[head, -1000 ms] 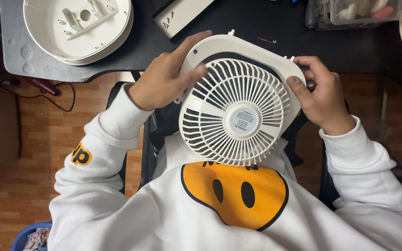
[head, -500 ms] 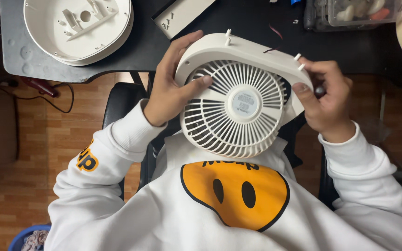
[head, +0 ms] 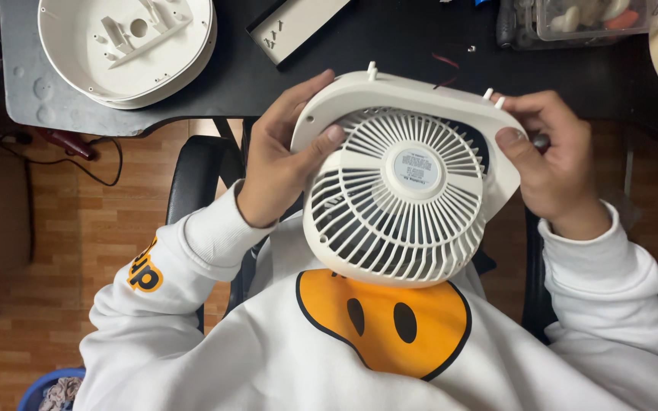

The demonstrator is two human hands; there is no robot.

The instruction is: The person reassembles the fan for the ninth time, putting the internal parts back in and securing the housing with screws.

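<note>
I hold a white plastic fan housing [head: 401, 179] with a round slatted grille in both hands, above my lap and close to my chest. My left hand [head: 283, 156] grips its left rim, thumb pressed on the grille. My right hand [head: 550, 160] grips its right edge, thumb on the frame. The grille has a round centre cap with a grey label. Small pegs stick up from the housing's top edge. Red and black wires show just behind it.
A black table [head: 237, 76] lies ahead with a round white fan shell [head: 127, 42] at the left, a white rectangular panel [head: 295, 27] and a clear box of small parts [head: 580, 19] at the right. A black chair arm [head: 199, 183] and wooden floor lie below.
The fan housing has tilted and shifted slightly right and up toward the table edge. My left thumb has slid further onto the grille; both hands keep their hold.
</note>
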